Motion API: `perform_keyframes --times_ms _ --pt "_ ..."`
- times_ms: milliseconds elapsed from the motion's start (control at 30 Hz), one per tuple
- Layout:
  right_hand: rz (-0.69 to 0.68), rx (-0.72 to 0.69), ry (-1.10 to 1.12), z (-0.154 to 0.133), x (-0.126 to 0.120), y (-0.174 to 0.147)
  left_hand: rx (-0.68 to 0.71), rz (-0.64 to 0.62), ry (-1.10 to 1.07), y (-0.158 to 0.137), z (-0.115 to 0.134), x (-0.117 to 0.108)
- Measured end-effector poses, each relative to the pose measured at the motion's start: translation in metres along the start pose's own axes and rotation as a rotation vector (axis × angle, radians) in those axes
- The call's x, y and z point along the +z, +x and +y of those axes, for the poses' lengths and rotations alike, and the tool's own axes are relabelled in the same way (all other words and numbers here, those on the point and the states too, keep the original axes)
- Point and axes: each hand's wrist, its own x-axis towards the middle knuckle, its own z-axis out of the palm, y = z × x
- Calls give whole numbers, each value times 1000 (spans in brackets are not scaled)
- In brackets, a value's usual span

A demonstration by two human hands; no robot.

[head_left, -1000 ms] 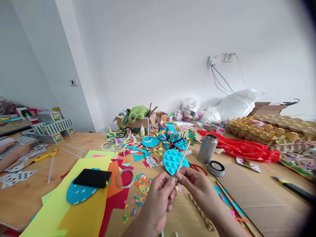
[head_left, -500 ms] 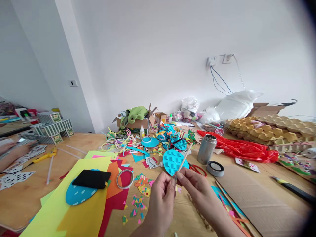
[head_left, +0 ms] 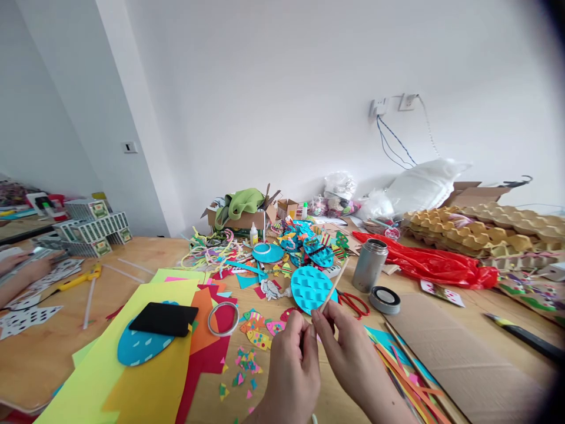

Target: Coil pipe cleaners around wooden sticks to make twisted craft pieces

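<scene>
At twelve o'clock, cardboard box [head_left: 245, 221] stuffed with green cloth [head_left: 241, 202]; nearer, both hands' fingers [head_left: 318, 316] pinching (tightly) thin wooden stick [head_left: 332, 289].

Left hand [head_left: 293, 368] and right hand [head_left: 348, 353] meet – fingertips pinched, knuckles up.

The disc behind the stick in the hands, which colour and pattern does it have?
The disc is turquoise with a raised grid of small squares, seen best in the head view.
</scene>
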Motion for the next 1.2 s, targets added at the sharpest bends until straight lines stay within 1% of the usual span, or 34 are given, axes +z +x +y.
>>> perform_keyframes --times_ms 67,100,233,267,333,433,500,533,600,667,700,767,867,1000,1067,1200 --pt "24 8 4 -1 2 -1 26 33 67 0 -1 -1" --pt "3 17 42 -1 1 0 30 42 81 0 0 -1" --pt "-199 30 272 3 -8 6 25 20 21 2 4 -2" --pt "-218 30 297 4 -10 7 24 9 12 2 4 -2" --pt "-198 39 288 5 -10 7 27 -4 36 1 3 -1" --pt "-72 58 182 7 -2 4 65 29 114 -1 -2 2" --pt "-4 69 150 8 4 3 75 58 104 0 -5 3" --pt "5 74 168 9 5 4 57 57 58 2 -6 3" --pt "-58 93 263 12 4 7 -51 0 -96 6 -4 1" --pt "-170 129 372 16 -1 11 -241 -135 -284 10 1 -2" --pt "-215 155 413 18 -5 12 -320 -178 -362 11 4 -5" --pt "-245 190 463 20 -11 15 -383 -261 -498 13 10 -9" --pt "-260 215 511 19 -18 16 -432 -346 -646 13 15 -14" --pt "-274 234 546 16 -18 15 -482 -428 -713 14 12 -19" --pt "-279 234 544 15 -18 14 -495 -445 -721 14 9 -20" --pt "-303 230 553 15 -20 15 -512 -429 -708 15 7 -21"
